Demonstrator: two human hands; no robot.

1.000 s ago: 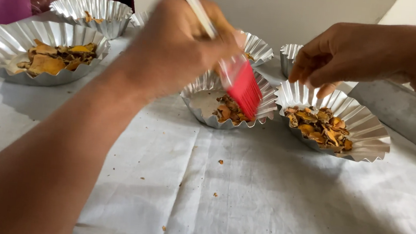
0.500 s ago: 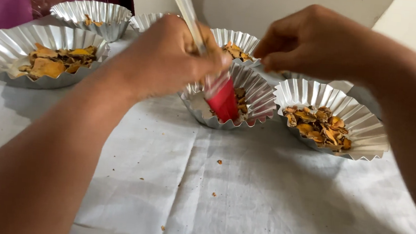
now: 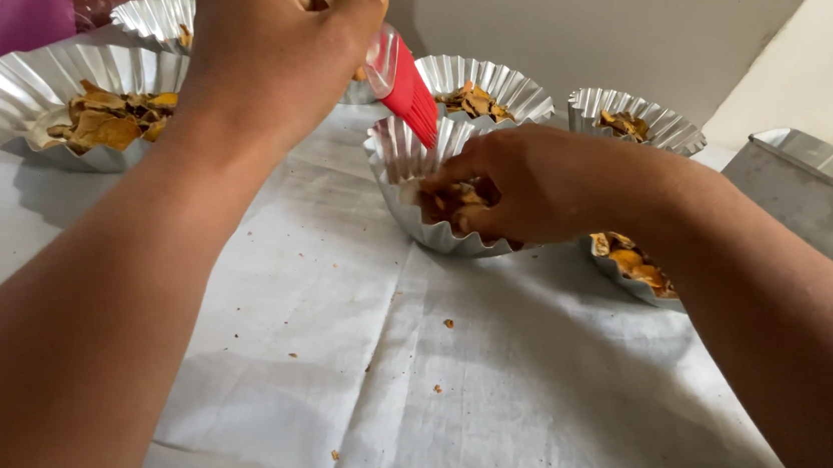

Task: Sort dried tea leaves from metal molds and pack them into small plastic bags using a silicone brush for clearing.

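Observation:
My left hand (image 3: 273,41) grips a pastry brush with red silicone bristles (image 3: 411,93), raised just above the back rim of a fluted foil cup (image 3: 401,178) in the middle of the table. My right hand (image 3: 531,184) reaches into that cup from the right, its fingers resting on the brown and orange flaky filling (image 3: 444,201) and covering most of it. The cup's near wall and left rim show.
More fluted foil cups with similar filling stand around: a large one at left (image 3: 7,98), one behind it (image 3: 149,15), two at the back (image 3: 510,87) (image 3: 662,125), one under my right wrist (image 3: 634,273). A metal tray (image 3: 822,189) sits at right. Crumbs dot the white paper (image 3: 443,387).
My right hand came down from above the cups into the middle cup. The brush lifted out of that cup and now hovers over its back rim.

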